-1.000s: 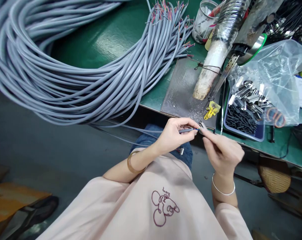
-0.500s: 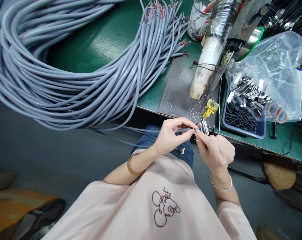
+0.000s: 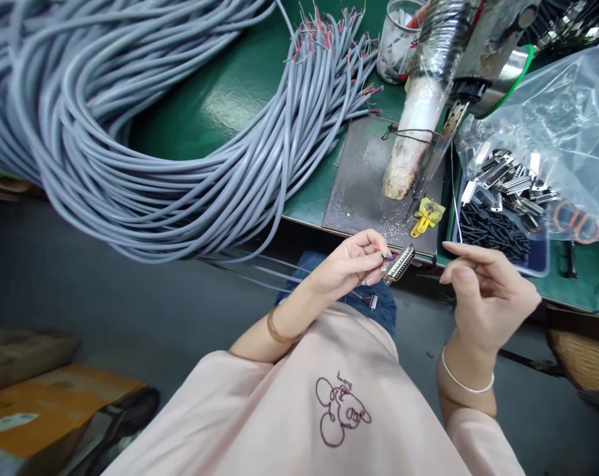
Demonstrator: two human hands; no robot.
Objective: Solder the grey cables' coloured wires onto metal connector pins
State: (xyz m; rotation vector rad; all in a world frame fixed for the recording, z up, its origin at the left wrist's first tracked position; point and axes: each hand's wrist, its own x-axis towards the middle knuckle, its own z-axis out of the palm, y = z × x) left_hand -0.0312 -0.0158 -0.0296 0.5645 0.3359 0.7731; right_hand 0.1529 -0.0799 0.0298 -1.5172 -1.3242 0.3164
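My left hand (image 3: pixel 346 266) pinches the stripped end of a grey cable (image 3: pixel 260 270) just below the bench edge. A small metal connector (image 3: pixel 399 263) sits on the cable's coloured wires at my fingertips. My right hand (image 3: pixel 482 294) is a little to the right of the connector and apart from it. Its fingers are curled, with the index finger pointing left. A thin pale wire (image 3: pixel 455 198) runs down from the bench to that index finger. A second small connector (image 3: pixel 373 302) hangs over my lap.
A big coil of grey cables (image 3: pixel 131 132) covers the green bench (image 3: pixel 220 99), its stripped ends (image 3: pixel 339 33) fanning towards a jar (image 3: pixel 396 39). A dark plate (image 3: pixel 363 185) carries a wrapped tool (image 3: pixel 423 112) and a yellow clip (image 3: pixel 427 217). A blue tray (image 3: pixel 498 231) and a bag of connectors (image 3: pixel 542 132) lie to the right.
My right hand has let go of the connector and drawn away to the right. The connector now stays at my left fingertips, turned flatter. The view has shifted slightly.
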